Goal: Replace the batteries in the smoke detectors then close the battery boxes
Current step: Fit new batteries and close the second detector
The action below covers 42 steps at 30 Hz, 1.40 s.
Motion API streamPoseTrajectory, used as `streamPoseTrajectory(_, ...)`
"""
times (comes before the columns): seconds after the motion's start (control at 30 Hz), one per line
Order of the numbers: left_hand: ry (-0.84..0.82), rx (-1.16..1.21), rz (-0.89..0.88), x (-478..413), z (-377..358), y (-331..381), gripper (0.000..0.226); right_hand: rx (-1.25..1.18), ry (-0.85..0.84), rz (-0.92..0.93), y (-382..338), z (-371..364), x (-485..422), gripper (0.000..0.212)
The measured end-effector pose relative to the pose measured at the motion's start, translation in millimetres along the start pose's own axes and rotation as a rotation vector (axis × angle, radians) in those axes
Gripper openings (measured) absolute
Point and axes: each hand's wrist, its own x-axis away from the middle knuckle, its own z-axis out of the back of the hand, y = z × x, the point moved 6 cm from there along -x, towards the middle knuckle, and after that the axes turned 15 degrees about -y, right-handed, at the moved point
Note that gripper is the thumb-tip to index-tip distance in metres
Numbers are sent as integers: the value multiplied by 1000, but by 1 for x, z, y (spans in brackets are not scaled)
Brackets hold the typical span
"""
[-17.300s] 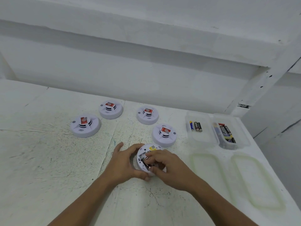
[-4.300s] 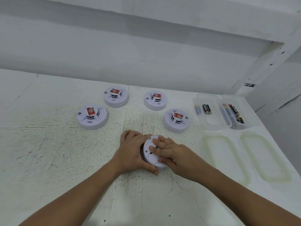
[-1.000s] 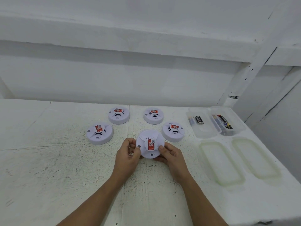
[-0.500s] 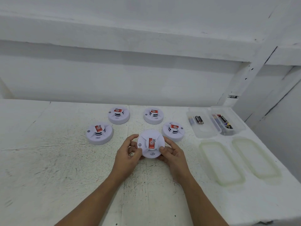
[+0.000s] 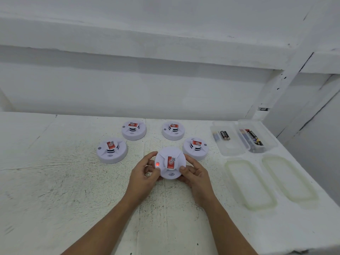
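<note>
Head view looks down on a scuffed white tabletop [image 5: 55,190], where both hands hold one smoke detector [image 5: 170,165] between them near the middle of the surface. The left hand [image 5: 145,178] grips its left edge, fingers curled behind the rim and the thumb lying on the front just below a small red light [image 5: 157,164] that glows on the face. The right hand [image 5: 195,174] grips the right edge, thumb on the front rim and fingers tucked underneath. The domed front, with a red label [image 5: 171,161] on its raised centre, faces the camera. Its back is hidden, and whether it rests on the tabletop cannot be told.

Four more units lie face up behind it in a loose arc. These are the outer left detector [image 5: 112,150], the back left detector [image 5: 134,130], the back right detector [image 5: 173,130] and the outer right detector [image 5: 195,145], which sits just beside the held one.

To the right, two clear open boxes stand side by side. The left container [image 5: 233,148] holds a few loose batteries [image 5: 224,135]. The right container [image 5: 268,140] holds a second batch of batteries [image 5: 253,138]. In front of them the near left lid [image 5: 250,184] and the near right lid [image 5: 288,177] lie flat, a little apart.
</note>
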Motion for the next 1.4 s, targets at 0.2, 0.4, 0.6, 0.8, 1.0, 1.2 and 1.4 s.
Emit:
streamPoseTrajectory(0.2, 12, 11, -12, 0, 2, 1, 51, -44, 8, -1, -2, -1, 1, 43)
streamPoseTrajectory(0.4, 17, -4, -12, 0, 3, -2, 51, -35, 11, 0, -2, -2, 1, 45)
streamPoseTrajectory(0.6, 22, -11, -17, 1, 3, 0, 50, -23, 17, -2, -1, -1, 1, 46)
streamPoseTrajectory(0.8, 20, -13, -29, 1, 2, 2, 49, -26, 16, -1, -1, 0, 1, 45)
streamPoseTrajectory(1.0, 23, -16, -30, 1, 3, 1, 49, -27, 19, -7, 0, 0, 1, 46)
streamPoseTrajectory(1.2, 23, -18, -25, 1, 2, 1, 49, -18, 22, -6, 0, 0, 1, 46)
streamPoseTrajectory(1.4, 28, -23, -13, 1, 3, 0, 50, -5, 23, -7, 0, 0, 1, 45)
